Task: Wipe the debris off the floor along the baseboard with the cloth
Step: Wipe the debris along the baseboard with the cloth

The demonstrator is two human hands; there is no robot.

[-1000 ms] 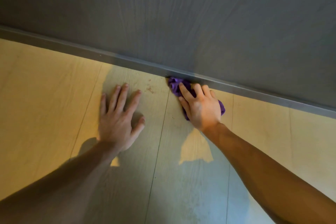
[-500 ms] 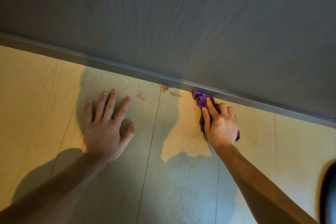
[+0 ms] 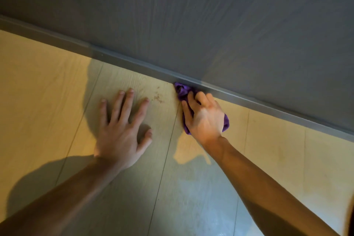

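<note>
A crumpled purple cloth (image 3: 181,90) lies on the light wood-look floor (image 3: 44,82), its far tip touching the grey baseboard (image 3: 122,59). My right hand (image 3: 205,119) presses down on the cloth and covers most of it. A small patch of brown debris (image 3: 158,97) is scattered on the floor just left of the cloth, a little short of the baseboard. My left hand (image 3: 122,132) rests flat on the floor, fingers spread, its fingertips close to the debris and holding nothing.
A dark grey wood-grain wall panel (image 3: 210,15) rises behind the baseboard and fills the upper view. Floor plank seams (image 3: 164,159) run toward me. Shadows of my arms fall across the near floor.
My right hand slid the cloth back leftward along the baseboard, over the specks that lay beside it. My left hand stayed planted; the view shifted.
</note>
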